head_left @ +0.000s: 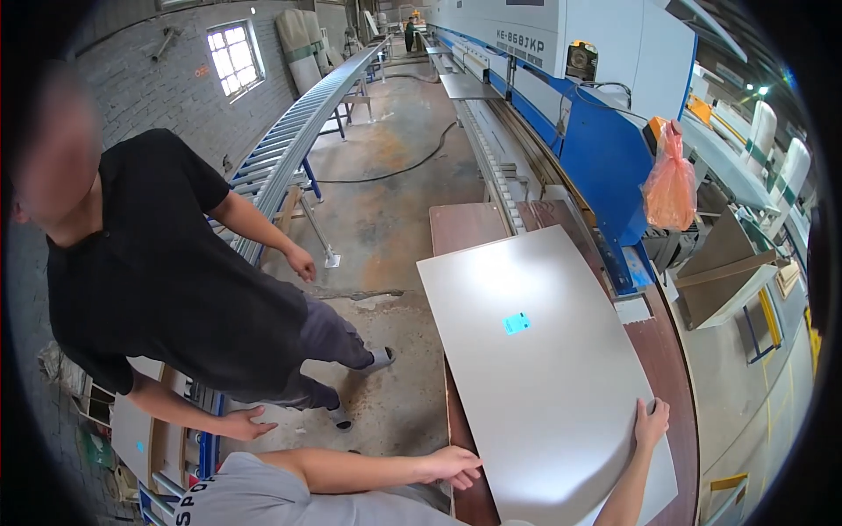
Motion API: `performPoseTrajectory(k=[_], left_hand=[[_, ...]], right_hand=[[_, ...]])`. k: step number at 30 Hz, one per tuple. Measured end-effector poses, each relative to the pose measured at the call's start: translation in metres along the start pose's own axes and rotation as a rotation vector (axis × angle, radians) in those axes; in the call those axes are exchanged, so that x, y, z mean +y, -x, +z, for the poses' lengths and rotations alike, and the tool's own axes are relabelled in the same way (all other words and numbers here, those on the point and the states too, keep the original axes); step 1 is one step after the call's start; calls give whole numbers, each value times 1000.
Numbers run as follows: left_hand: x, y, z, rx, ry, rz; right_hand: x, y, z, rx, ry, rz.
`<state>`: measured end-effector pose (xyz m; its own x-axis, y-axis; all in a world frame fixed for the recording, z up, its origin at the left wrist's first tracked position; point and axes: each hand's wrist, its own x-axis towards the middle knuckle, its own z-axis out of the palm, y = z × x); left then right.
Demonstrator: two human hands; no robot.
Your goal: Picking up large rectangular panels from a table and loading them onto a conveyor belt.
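A large pale grey panel (pixel 561 351) with a small turquoise label (pixel 517 323) lies flat in front of me, on top of dark reddish-brown boards (pixel 653 351). My right hand (pixel 651 422) grips the panel's right edge, near its close end. At the opposite edge is my left hand (pixel 452 465), fingers loosely bent and apart. Its fingertips reach the panel's left edge, but nothing is wrapped in them.
A person in a black shirt (pixel 167 272) stands at my left, hands empty. Behind them runs a roller conveyor (pixel 298 114). A long blue and white machine (pixel 605 167), hung with an orange plastic bag (pixel 671 184), stands to the right. A cable (pixel 386 175) crosses the floor.
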<state>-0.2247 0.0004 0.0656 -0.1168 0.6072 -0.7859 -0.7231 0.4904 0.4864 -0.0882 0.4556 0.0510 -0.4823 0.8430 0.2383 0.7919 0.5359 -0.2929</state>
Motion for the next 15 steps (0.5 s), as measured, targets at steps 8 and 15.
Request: performPoseTrajectory(k=[8,15], left_hand=[[82,56,-76,792,-695,769],[104,35,-128,815,-766,772]], right_hand=[[0,19,-2,13,38,-29],[-23,44,-13,105,-63,2]])
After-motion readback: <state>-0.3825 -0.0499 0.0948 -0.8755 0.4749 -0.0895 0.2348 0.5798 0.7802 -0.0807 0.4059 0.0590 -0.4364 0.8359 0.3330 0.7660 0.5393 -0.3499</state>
